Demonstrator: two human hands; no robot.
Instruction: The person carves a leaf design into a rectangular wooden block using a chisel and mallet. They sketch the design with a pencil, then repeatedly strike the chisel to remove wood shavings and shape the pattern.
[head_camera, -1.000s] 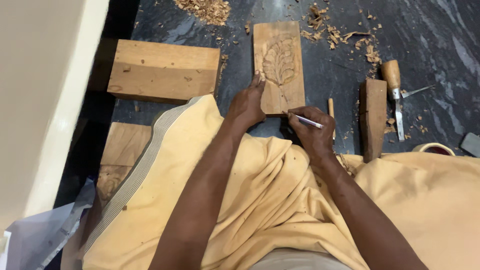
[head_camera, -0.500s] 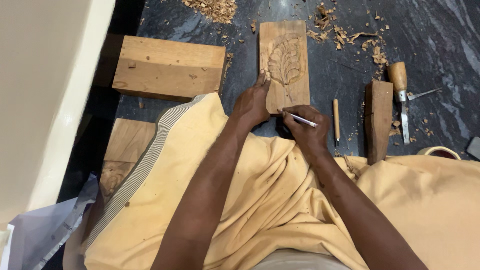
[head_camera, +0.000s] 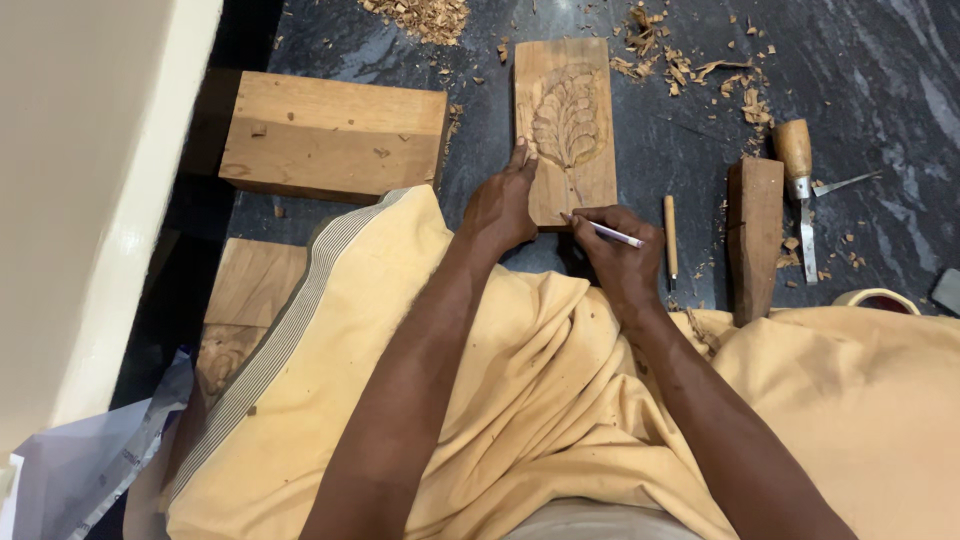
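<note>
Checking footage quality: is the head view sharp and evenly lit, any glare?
Head view: sharp on the carved board and both hands, left, right; soft even light; faint sheen on the dark floor; pale wall bright.

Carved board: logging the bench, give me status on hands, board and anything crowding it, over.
Left hand flat on carved board, steadying it. Right hand grips white pencil, tip at the board's near edge. Chisel and wood block lie clear to the right.
</note>
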